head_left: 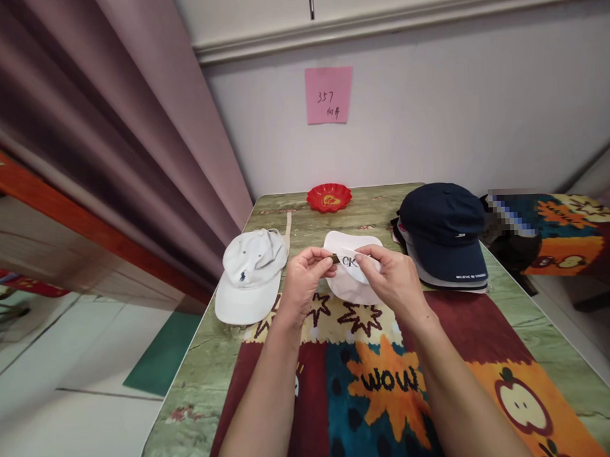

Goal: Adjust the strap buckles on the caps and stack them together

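A white cap (351, 288) with dark letters on it is held between my two hands above the patterned cloth. My left hand (310, 273) pinches a small dark brownish piece (335, 259) at the cap's left edge; whether it is a buckle or a strap end, I cannot tell. On the other side, my right hand (394, 279) has thumb and fingers closed on the cap beside the letters. A pale grey-white cap (251, 267) with a small dark rider emblem lies left of my left hand. Right of my right hand sits a navy cap (441, 227) stacked on other caps.
The green wood-look table (190, 386) carries a colourful cloth (351, 400) with a WOW print. A red scalloped dish (328, 198) stands near the wall under a pink note (329, 95). Purple curtains (145, 94) hang at the left; another cloth-covered table (570, 229) is at the right.
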A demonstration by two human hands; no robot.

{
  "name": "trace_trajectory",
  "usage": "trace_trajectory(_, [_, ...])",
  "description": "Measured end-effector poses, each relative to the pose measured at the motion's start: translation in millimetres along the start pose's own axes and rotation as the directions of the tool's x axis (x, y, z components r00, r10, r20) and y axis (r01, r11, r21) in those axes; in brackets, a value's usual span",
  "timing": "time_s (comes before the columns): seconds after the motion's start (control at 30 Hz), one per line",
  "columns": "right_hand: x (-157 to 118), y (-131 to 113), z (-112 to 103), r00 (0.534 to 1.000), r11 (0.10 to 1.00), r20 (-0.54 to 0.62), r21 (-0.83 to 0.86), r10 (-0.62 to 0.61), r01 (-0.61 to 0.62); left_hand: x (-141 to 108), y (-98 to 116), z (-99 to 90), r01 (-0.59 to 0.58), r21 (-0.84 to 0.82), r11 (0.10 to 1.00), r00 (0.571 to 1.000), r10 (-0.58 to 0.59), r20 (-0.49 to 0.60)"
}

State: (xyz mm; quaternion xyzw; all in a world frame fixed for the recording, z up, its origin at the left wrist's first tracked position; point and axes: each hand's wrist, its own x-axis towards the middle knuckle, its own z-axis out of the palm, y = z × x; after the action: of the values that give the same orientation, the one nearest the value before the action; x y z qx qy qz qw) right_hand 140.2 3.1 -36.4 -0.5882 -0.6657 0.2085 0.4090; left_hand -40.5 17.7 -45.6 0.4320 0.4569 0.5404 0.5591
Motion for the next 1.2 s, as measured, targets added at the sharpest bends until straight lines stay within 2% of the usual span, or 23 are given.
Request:
trace_trajectory(0.17, [0.2, -1.0, -0.9, 0.998, 0.996, -0.069, 0.093, -0.002, 0.008, -1.3, 2.0, -0.4, 0.022, -0.049, 0.999, 0.999, -0.020, 0.039])
trace_trajectory(0.43, [0.6, 1.7, 6.0, 0.999, 0.999, -0.047, 0.028, 0.018, -0.017, 0.9, -0.3, -1.7, 0.049, -0.097, 0.994, 0.998, -0.045, 0.043])
trace_trajectory(0.57, [0.9, 3.2, 10.0, 0.999, 0.997, -0.033, 0.068, 0.027, -0.024, 1.1, -1.5, -1.4, 0.046, -0.097, 0.994, 0.998, -0.043, 0.037])
trace_trajectory(0.67, [0.8, 3.2, 12.0, 0.999, 0.995, -0.032, 0.100, 0.009, -0.006, 0.9, -1.7, -0.9, 0.039, -0.101, 0.994, 0.999, -0.036, 0.030])
trace_trajectory(0.8, [0.7, 3.3, 12.3, 1.000, 0.998, -0.024, 0.057, 0.004, -0.003, 1.1, -1.6, -0.8, 0.033, -0.101, 0.994, 0.999, -0.031, 0.019])
trace_trajectory(0.97, [1.0, 3.7, 10.1, 0.997, 0.994, -0.071, 0.099, -0.038, 0.045, 2.6, -2.3, -2.1, 0.034, -0.080, 0.996, 0.999, -0.035, -0.011])
trace_trajectory(1.2, [1.0, 5.9, 13.4, 0.994, 0.996, -0.072, 0.017, -0.087, 0.089, 1.1, -0.4, -2.0, 0.045, -0.129, 0.991, 0.999, -0.044, 0.011])
